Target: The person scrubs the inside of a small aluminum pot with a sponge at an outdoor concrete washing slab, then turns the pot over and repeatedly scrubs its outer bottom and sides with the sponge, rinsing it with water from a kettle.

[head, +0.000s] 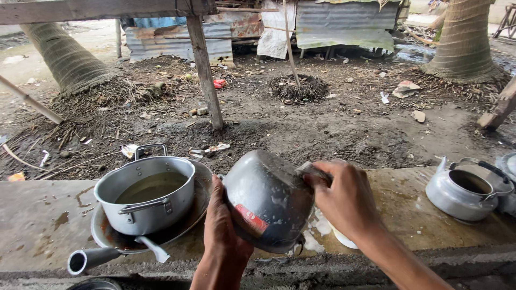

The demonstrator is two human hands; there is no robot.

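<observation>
— So, where do we have the blackened pot [267, 200] right now?

— Tilted on its side above the concrete surface [43, 215], bottom turned toward us. Our left hand [221, 225] is clamped on its lower rim, and our right hand [344, 198] is closed around a scrubbing pad [310, 171], pressing it against the upper right edge.

— How do we judge its handling?

— Thin metal, so probably light and stiff, but wet and soapy; white suds [322, 228] lie beneath it. We reckon it is slippery, so the rim is the surest place to grip, as the curved wall offers nothing to hook onto.

— And around it?

— To the left, a grey saucepan [145, 201] with murky water sits in a long-handled frying pan [102, 252]. Well apart on the right stands an open aluminium kettle [463, 192].
</observation>
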